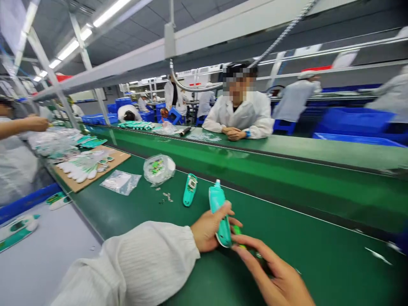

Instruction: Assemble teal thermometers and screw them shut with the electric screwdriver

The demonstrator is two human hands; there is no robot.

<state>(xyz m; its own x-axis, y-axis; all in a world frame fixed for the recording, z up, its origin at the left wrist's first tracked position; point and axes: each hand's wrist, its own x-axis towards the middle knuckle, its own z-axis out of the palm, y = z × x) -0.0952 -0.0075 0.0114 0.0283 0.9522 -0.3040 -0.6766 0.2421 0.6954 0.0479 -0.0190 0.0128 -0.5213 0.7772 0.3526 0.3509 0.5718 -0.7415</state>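
My left hand is wrapped round a teal and white device shell, its narrow white tip pointing away from me. Close to the shell's lower end, my right hand has thumb and index finger almost together beside a small green and yellow part. Whether those fingertips grip that part is too blurred to tell. Beyond my left hand, a second teal shell with a small grey display lies on the green work surface.
Left of the shells are tiny loose parts, a bag of green parts, a flat clear bag and a cardboard sheet bearing white shells. Across the line sits a person with hands together. Another person's hand shows at far left.
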